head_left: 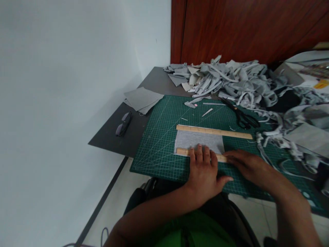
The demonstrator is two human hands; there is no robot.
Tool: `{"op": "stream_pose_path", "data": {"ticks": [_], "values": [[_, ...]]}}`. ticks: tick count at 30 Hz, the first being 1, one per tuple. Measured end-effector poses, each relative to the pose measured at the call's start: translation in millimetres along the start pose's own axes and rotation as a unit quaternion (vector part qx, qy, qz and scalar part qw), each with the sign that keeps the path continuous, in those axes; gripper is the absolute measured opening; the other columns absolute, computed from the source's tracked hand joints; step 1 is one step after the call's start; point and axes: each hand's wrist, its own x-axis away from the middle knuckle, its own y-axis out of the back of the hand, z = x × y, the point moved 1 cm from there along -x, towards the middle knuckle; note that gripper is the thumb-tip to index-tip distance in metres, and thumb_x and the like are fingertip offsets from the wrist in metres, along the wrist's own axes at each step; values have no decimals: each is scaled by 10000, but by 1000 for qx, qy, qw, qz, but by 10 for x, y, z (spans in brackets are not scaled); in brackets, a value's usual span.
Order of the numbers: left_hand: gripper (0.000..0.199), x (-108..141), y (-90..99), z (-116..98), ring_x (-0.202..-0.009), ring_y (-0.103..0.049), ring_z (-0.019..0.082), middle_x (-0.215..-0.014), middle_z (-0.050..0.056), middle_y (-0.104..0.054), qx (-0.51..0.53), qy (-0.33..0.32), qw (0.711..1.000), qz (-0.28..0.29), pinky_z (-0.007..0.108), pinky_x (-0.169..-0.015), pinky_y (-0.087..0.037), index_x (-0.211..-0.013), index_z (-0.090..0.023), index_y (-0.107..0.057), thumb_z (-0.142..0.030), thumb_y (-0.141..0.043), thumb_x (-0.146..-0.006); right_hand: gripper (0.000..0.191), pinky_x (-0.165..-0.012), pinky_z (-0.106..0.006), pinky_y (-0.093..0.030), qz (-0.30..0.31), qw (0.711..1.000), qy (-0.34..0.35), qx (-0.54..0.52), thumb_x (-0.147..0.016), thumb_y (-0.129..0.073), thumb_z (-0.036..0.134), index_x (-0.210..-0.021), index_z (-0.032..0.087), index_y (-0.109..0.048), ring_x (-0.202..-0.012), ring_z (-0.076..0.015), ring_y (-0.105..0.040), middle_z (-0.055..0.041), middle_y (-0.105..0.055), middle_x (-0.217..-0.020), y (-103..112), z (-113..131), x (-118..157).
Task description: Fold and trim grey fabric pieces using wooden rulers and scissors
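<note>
A light grey cloth piece (199,140) lies on the green cutting mat (159,147). One wooden ruler (216,131) runs along its far edge and reaches past it to the right. Along the near edge lies a second wooden ruler (182,151). My left hand (204,173) rests on this near ruler, fingertips spread over it and the cloth, thumb out to the right. At the ruler's right end, my right hand (248,167) has its fingers together and its fingertips on the wood; whether they pinch it is hidden.
Black scissors (244,118) lie at the mat's back right. Grey cloth scraps (226,77) are heaped behind and to the right. Stacked grey pieces (144,99) and glasses (123,124) are at left, near the white wall (77,85).
</note>
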Motion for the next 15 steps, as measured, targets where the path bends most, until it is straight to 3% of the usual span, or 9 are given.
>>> {"op": "stream_pose_path", "data": {"ticks": [15], "values": [[885,-1,-15,-2,-1481,-393,466,-1534,263,-516,-12,-7,1000,-10,679,-1220,-256,-1457,-40,-543,-766,-356,-985,358,-1070,-522,-553,17,1000,10,19,-1046,-457,375,-1284,303,-715,-1148,-305,-735,-78,-763,-1259,-36,-110,33]]}}
